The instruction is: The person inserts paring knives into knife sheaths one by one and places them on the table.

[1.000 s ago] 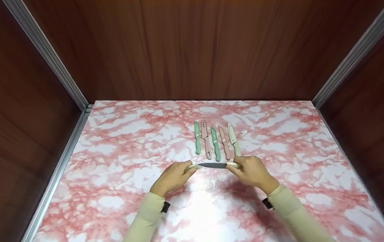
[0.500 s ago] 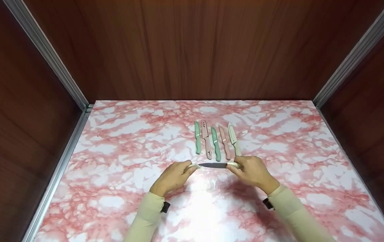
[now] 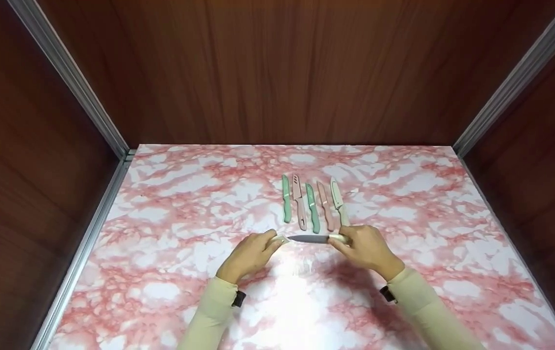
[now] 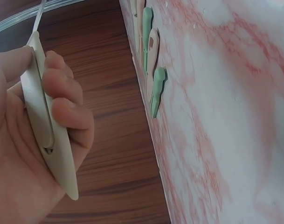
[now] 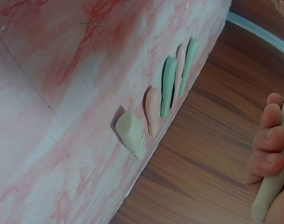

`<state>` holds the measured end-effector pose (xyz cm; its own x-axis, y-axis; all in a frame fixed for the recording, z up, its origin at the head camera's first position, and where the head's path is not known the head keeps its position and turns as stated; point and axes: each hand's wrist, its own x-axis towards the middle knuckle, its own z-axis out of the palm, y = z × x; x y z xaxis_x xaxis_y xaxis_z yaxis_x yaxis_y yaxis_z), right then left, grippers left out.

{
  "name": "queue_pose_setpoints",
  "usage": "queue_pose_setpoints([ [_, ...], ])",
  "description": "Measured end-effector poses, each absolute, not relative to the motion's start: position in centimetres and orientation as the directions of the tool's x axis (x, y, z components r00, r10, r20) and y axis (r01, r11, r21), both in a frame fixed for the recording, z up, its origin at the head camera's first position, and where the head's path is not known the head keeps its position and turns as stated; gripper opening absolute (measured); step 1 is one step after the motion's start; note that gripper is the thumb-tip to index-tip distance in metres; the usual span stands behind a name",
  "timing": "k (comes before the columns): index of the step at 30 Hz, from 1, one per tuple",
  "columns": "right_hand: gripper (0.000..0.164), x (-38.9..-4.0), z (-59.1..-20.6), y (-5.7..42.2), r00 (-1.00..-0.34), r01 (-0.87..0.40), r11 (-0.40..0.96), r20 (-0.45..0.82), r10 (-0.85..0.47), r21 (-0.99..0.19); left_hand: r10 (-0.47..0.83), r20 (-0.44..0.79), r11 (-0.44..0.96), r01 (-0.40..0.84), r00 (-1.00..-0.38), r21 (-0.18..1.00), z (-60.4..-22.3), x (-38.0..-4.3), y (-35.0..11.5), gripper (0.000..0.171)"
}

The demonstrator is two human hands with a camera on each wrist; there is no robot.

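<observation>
My left hand [image 3: 248, 257] grips a cream knife sheath [image 4: 37, 105], fingers and thumb curled round its flat sides. Opposite it, my right hand [image 3: 366, 246] holds a kitchen knife by its cream handle [image 3: 339, 238], the fingers wrapped round it in the right wrist view. Between the hands the dark blade [image 3: 309, 238] lies bare and level, its tip pointing left, right at the sheath's end. Just beyond the hands lies a row of sheathed knives: a green knife [image 3: 286, 199], a pink knife [image 3: 299, 201], another green and pink pair, and a cream knife [image 3: 338, 200].
The knives rest on a red-and-white marbled table [image 3: 185, 272]. Brown wood-grain panels [image 3: 277, 73] stand at the back and both sides, joined by metal corner rails [image 3: 71, 73]. A black strap [image 3: 238, 298] shows at the left wrist, another at the right.
The sheath's end has drawn slightly apart from the blade, so the blade's tip shows more plainly. Both hands keep nearly the same place and hold. The row of knives is unchanged.
</observation>
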<state>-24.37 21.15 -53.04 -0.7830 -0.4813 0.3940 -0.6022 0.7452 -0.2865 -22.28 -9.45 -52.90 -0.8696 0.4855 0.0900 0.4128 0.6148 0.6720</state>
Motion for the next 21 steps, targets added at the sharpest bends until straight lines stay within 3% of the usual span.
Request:
queue_pose_setpoints([
  [21,0.033,-24.47,-52.95,21.23,-0.771,-0.62,0.726,0.401,-0.495,-0.296,0.474,0.103,0.645,0.424,-0.875,0.636,-52.85,-22.33,-9.4,0.024],
])
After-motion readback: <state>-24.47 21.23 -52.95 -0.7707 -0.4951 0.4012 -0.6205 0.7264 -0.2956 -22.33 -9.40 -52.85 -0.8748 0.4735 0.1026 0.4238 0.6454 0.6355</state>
